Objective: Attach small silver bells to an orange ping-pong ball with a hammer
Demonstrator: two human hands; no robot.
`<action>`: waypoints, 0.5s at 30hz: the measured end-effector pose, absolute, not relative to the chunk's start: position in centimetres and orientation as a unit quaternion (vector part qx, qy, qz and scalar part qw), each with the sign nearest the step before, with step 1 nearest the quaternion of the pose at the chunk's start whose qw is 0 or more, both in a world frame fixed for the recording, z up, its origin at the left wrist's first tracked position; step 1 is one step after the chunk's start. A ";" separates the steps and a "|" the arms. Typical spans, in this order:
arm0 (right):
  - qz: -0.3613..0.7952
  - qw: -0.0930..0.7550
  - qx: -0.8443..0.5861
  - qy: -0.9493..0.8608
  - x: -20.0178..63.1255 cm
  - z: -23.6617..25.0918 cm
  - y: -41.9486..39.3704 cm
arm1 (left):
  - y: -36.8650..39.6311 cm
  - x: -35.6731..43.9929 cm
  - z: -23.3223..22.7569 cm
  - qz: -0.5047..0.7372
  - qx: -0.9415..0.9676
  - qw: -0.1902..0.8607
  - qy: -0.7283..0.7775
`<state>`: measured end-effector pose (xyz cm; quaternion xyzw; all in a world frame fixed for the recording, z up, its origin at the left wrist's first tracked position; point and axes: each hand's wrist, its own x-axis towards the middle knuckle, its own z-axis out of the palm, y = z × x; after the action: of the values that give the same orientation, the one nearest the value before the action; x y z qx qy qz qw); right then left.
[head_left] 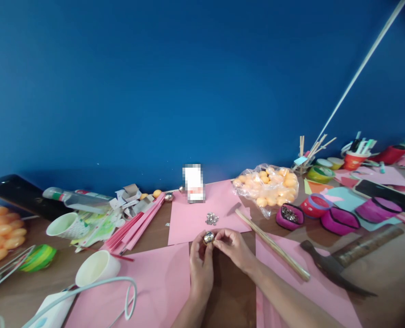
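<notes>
**Both hands closed on a small silver bell at the near middle of the table**

The left hand (201, 264) and the right hand (233, 248) met over the brown table (229, 291), near its front edge and about midway along it. Between them sat a small silver bell (208, 237), pinched by the fingertips of both hands; the left fingers curled narrowly around its near side and the right thumb and forefinger closed on its other side. The bell was lifted just clear of the surface, above the bare gap between two pink paper sheets.

Just behind the hands, on a pink sheet (195, 214) toward the back edge, lay a small heap of silver bells (212, 218). To the right of that sheet, a clear bag of orange balls (269, 184) rested near the back edge. A long wooden stick (274, 246) lay slantwise to the right of the right hand, and beyond it a hammer (346, 259) lay toward the right edge. Magenta pouches (339, 221) sat in a row behind the hammer, one of them (289, 215) holding more metal pieces.

On the left side, two white cups (98, 268) stood well apart from the hands, with folded pink papers (137, 225) between them and the middle sheet.
</notes>
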<state>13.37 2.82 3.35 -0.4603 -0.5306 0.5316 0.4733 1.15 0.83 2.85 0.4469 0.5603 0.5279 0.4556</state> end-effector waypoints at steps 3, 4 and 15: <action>0.534 0.479 -0.453 -0.529 13.3 3.2 2.9 | 0.8 1.2 2.8 0.529 0.449 0.463 0.552; 0.536 0.482 -0.448 -0.528 13.3 3.2 2.9 | 0.8 1.2 2.7 0.530 0.449 0.465 0.549; 0.544 0.497 -0.432 -0.520 13.3 3.2 2.9 | 0.7 1.2 2.6 0.529 0.458 0.460 0.547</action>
<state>13.25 2.93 3.19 -0.4323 -0.5203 0.5438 0.4966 1.19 0.72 2.65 0.4581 0.5469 0.5290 0.4596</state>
